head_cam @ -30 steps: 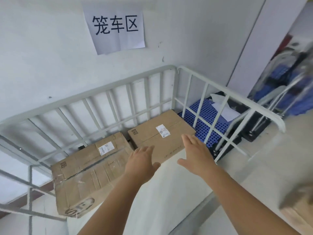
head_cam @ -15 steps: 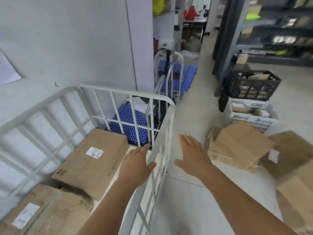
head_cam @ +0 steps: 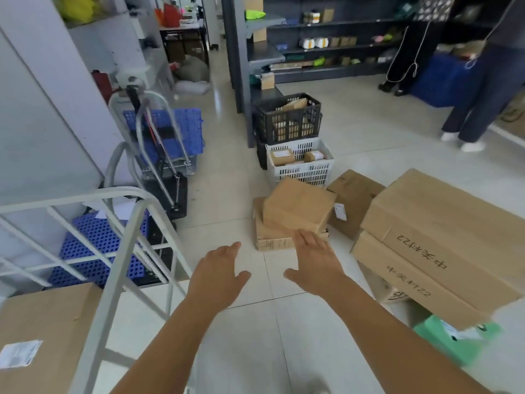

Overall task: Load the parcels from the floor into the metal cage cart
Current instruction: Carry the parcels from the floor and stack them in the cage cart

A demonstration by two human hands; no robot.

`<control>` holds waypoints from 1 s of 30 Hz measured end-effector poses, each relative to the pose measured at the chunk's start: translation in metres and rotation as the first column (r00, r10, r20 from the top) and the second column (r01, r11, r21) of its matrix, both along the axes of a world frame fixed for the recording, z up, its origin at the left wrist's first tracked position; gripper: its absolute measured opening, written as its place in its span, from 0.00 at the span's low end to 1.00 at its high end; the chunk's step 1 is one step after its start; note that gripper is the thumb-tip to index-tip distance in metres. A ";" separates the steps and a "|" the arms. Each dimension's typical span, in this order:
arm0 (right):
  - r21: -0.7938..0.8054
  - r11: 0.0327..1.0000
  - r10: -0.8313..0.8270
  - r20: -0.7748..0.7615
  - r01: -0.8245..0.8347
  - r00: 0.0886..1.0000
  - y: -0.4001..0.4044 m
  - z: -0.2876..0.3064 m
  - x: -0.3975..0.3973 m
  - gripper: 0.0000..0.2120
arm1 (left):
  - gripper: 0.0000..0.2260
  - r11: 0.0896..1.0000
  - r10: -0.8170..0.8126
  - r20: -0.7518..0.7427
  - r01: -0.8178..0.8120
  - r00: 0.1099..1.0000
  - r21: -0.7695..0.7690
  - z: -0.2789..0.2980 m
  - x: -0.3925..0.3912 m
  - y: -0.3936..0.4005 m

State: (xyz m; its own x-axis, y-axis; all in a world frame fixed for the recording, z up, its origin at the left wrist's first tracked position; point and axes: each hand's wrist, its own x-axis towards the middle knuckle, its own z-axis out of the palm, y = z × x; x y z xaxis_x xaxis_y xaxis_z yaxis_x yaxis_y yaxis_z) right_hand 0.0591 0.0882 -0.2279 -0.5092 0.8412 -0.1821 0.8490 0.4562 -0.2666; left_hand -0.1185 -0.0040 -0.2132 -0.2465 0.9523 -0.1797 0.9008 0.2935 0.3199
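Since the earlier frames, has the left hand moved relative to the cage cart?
Yes. The left hand has gone from over the boxes inside the cage cart to outside its rail, over bare floor.

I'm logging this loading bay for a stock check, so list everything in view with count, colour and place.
cage cart: one, white metal, lower left
parcel in the cart: one, brown, bottom left
small parcel stack: two, brown, floor centre
parcel behind the stack: one, brown, floor
large boxes: two stacked, brown, right
green parcel: one, under the large boxes
white crate: one, holds small boxes, centre
black crate: one, behind the white crate
folding trolleys: blue decks, left, count unclear
shelving: dark, back wall
other people: two, upper right
left hand: open, holds nothing
right hand: open, holds nothing
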 end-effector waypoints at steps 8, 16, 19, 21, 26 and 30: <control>-0.032 0.981 -0.193 -0.012 0.193 0.981 0.098 -0.012 0.119 0.41 | 0.28 0.988 -0.152 0.012 0.152 0.988 0.000 -0.008 0.100 0.131; -0.035 0.896 -0.442 0.020 0.442 0.897 0.164 -0.028 0.229 0.42 | 0.29 0.930 -0.364 0.033 0.366 0.931 -0.040 -0.028 0.189 0.241; -0.055 0.840 -0.538 0.039 0.539 0.842 0.179 -0.037 0.262 0.42 | 0.29 0.889 -0.453 0.037 0.454 0.891 -0.057 -0.037 0.215 0.282; -0.067 0.796 -0.599 0.059 0.601 0.799 0.186 -0.042 0.281 0.42 | 0.30 0.854 -0.515 0.026 0.516 0.857 -0.068 -0.044 0.230 0.309; -0.047 0.669 -0.733 0.125 0.742 0.669 0.203 -0.054 0.317 0.41 | 0.30 0.782 -0.613 0.032 0.612 0.789 -0.112 -0.061 0.256 0.376; -0.050 0.574 -0.800 0.178 0.818 0.572 0.220 -0.061 0.335 0.40 | 0.30 0.710 -0.695 0.012 0.689 0.719 -0.148 -0.065 0.272 0.425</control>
